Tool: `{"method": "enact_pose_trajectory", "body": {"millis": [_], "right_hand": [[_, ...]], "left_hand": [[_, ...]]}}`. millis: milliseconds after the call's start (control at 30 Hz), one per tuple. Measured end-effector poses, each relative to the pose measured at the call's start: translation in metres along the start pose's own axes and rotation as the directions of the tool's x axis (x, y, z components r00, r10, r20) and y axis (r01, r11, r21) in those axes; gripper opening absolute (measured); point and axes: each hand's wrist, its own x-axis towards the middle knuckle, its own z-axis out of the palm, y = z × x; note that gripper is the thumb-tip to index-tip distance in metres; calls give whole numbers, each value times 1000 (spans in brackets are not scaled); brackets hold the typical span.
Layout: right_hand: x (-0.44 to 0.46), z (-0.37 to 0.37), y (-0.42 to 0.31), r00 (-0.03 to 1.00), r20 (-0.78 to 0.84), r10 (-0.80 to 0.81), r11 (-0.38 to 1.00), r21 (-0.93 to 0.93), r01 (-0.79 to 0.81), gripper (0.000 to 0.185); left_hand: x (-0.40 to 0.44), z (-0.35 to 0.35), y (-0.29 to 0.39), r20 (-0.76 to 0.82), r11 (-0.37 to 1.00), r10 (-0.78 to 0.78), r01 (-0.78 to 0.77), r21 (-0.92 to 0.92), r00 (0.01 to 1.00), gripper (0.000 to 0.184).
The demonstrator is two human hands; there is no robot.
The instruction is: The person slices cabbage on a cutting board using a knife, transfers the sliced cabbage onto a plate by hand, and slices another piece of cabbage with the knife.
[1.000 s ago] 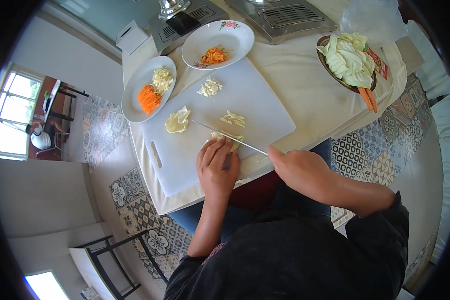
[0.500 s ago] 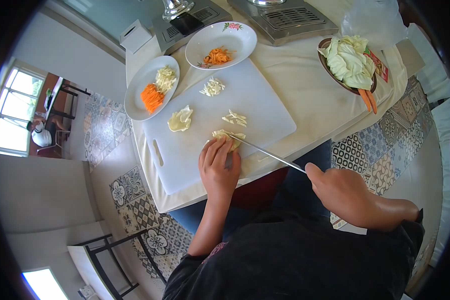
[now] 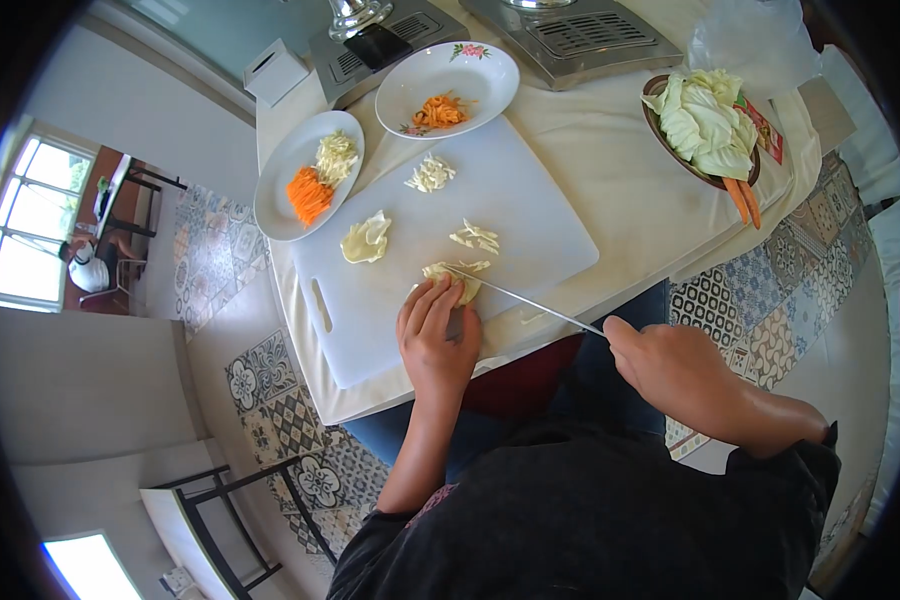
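Your right hand [image 3: 660, 365] is closed round the handle of a long, thin metal knife [image 3: 530, 301], its blade on the pale green cabbage piece [image 3: 438, 272]. Your left hand [image 3: 438, 335], fingers curled, pins that piece to the white plastic cutting board [image 3: 540, 225] on the cloth-covered desk [image 3: 610, 150]. Cut white slivers [image 3: 475, 237] lie just beyond it.
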Motion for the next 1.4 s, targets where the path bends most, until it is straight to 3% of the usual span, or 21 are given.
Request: {"method": "enact_pose_trajectory", "body": {"millis": [467, 767, 1067, 1400], "right_hand": [[64, 30, -18, 981, -143, -131, 991, -26, 128, 14], [57, 28, 0, 965, -242, -99, 993, -89, 79, 13], [58, 20, 5, 944, -319, -81, 997, -17, 79, 13], [39, 13, -1, 966, -246, -77, 996, 22, 85, 17]], "left_hand": [[-3, -2, 1, -5, 1000, 19, -19, 21, 1000, 30], [0, -3, 1, -18, 1000, -29, 29, -1, 999, 29], [13, -11, -6, 74, 997, 69, -66, -51, 995, 22], [20, 2, -5, 64, 990, 119, -114, -82, 991, 26]]}}
